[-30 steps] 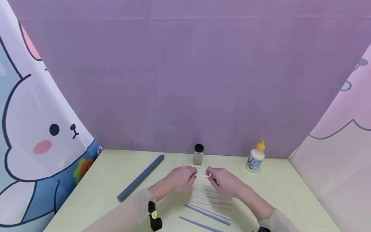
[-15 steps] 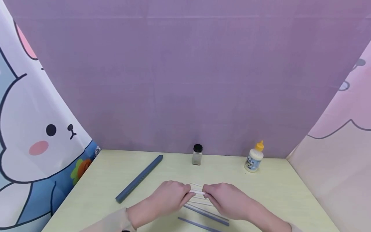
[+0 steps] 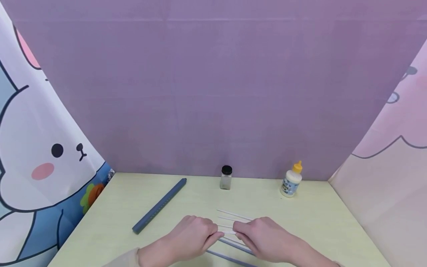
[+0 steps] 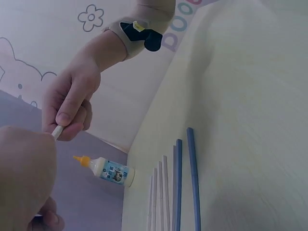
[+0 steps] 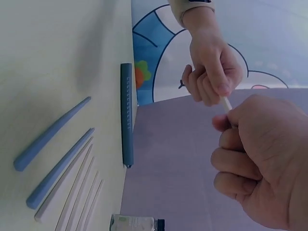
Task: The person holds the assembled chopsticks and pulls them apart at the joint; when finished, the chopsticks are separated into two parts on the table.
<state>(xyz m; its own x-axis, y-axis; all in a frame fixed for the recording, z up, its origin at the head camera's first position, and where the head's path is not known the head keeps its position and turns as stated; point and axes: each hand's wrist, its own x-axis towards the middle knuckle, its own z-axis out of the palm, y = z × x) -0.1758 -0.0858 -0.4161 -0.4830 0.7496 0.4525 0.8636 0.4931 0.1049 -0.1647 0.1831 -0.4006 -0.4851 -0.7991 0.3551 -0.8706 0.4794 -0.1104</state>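
A thin white stick (image 3: 229, 233) is stretched between my two hands, raised above the table as both wrist views show. My left hand (image 3: 191, 237) pinches one end between thumb and curled fingers. On the other end, my right hand (image 3: 265, 239) has the same kind of grip. Only a short middle length of the stick (image 5: 226, 104) shows; the hands hide its ends. Below them, several slim white sticks (image 4: 160, 192) lie roughly side by side on the table. Two blue sticks (image 4: 193, 168) lie beside these, on the side nearer me.
A long dark blue bar (image 3: 159, 205) with a row of small marks lies slantwise at the left. Near the back edge of the pale table (image 3: 126, 196) stand a small clear jar (image 3: 225, 181) with a black lid and a white glue bottle (image 3: 291, 183) with a yellow nozzle.
Both hands have come back toward me with the white stick between them, from near the jar to over the row of sticks. The head view has shifted slightly.
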